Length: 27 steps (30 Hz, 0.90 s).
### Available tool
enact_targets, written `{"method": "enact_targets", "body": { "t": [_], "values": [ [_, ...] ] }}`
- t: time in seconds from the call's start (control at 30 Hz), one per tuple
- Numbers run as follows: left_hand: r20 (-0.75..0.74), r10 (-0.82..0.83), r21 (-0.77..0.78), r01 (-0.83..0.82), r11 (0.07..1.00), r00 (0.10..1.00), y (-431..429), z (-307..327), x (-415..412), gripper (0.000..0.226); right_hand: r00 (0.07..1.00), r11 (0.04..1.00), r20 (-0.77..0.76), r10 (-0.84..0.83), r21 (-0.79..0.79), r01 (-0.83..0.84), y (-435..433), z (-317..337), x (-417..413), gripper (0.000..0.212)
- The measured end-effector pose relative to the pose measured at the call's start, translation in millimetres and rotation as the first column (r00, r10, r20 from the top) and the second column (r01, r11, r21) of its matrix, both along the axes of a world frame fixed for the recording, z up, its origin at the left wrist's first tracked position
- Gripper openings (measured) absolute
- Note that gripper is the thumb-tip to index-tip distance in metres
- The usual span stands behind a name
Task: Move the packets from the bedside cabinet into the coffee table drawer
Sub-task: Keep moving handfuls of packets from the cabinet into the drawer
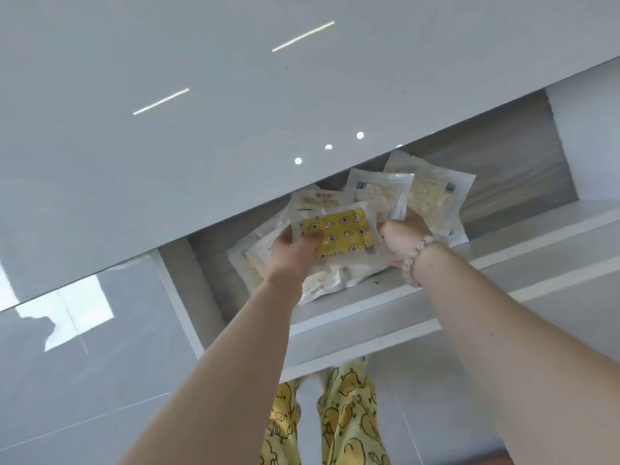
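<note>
Both forearms enter from the bottom of the frame and reach up toward the centre. Bead bracelet [415, 260] sits on the right wrist.

Left hand [292, 251], centre frame: thumb lies across the left end of the yellow packet [340, 234], and the fingers go under it and are hidden. That's a pinch grip on the top packet of the bundle.

Right hand [401, 234], just right of it: fingers curled round the right edge of the same bundle, fingertips hidden behind the packets. Can't tell how many packets it holds.

The packets [385, 193] are a loose fan of clear and white sachets with the yellow one on top. They spread out from between the two hands toward the upper right and lower left. The bundle sits inside the open drawer [523, 229] at its left half, and its lower edge touches the front wall of the drawer. Can't tell if the bundle rests fully on the drawer floor or is partly lifted. The right half of the drawer floor shows a wrinkled grey liner.

A glossy grey worktop [167, 146] overhangs the back of the drawer and fills the upper left of the frame. It reflects strip lights and spotlights.

Bottom centre, below the drawer front: legs in yellow duck-print trousers [349, 411]. Glossy floor tiles [84, 380] at lower left reflect a bright window.
</note>
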<state>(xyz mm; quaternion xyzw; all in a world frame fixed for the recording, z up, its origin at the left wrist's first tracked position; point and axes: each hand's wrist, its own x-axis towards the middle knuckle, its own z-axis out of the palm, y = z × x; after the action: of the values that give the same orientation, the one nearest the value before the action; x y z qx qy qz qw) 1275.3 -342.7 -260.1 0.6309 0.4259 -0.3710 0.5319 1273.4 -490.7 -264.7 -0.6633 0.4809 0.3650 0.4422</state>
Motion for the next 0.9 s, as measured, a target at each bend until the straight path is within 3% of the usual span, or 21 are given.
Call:
{"method": "enact_targets", "body": {
  "t": [0.07, 0.17, 0.27, 0.33, 0.5, 0.6, 0.73, 0.83, 0.9],
  "values": [
    [0.045, -0.037, 0.027, 0.036, 0.999, 0.998, -3.4, -7.5, 2.0, 0.016, 0.996, 0.994, 0.023, 0.083, -0.076, -0.081, -4.0, -5.0, 0.8, 0.029],
    [0.098, -0.228, 0.156, 0.211, 0.965, 0.969, -7.2, -7.6, 4.1, 0.016, 0.972, 0.962, 0.088, 0.217, -0.190, -0.198, -8.2, -4.3, 4.9, 0.033],
    [0.014, -0.543, 0.357, 0.503, 0.787, 0.840, -8.8, -5.9, 11.9, 0.055, 0.942, 0.913, 0.075, 0.326, -0.285, -0.293, -6.5, -2.5, 10.5, 0.048],
    [-0.040, -0.652, 0.448, 0.597, 0.665, 0.757, -9.5, -4.7, 19.5, 0.058, 0.931, 0.882, 0.031, 0.365, -0.333, -0.335, -3.5, -2.2, 13.9, 0.051],
    [-0.140, -0.790, 0.558, 0.707, 0.436, 0.597, -11.3, 0.4, 30.4, 0.050, 0.911, 0.817, -0.029, 0.411, -0.431, -0.382, 3.8, -2.0, 16.0, 0.051],
    [-0.154, -0.803, 0.592, 0.705, 0.392, 0.576, -9.6, 0.3, 27.5, 0.059, 0.866, 0.702, -0.084, 0.493, -0.549, -0.453, 9.4, -1.5, 11.8, 0.048],
    [-0.237, -0.832, 0.616, 0.740, 0.270, 0.501, -7.7, 8.5, 21.4, 0.068, 0.830, 0.624, -0.142, 0.539, -0.595, -0.507, 12.6, 12.3, 9.2, 0.065],
    [-0.208, -0.916, 0.630, 0.763, 0.143, 0.344, 2.5, 27.2, 13.1, 0.059, 0.681, 0.465, -0.176, 0.711, -0.609, -0.643, 17.6, 38.0, -0.2, 0.057],
    [-0.201, -0.971, 0.603, 0.798, -0.017, 0.130, 14.3, 46.0, 8.6, 0.049, 0.493, 0.311, -0.163, 0.855, -0.599, -0.738, 25.5, 62.8, -8.0, 0.046]
  ]
}}
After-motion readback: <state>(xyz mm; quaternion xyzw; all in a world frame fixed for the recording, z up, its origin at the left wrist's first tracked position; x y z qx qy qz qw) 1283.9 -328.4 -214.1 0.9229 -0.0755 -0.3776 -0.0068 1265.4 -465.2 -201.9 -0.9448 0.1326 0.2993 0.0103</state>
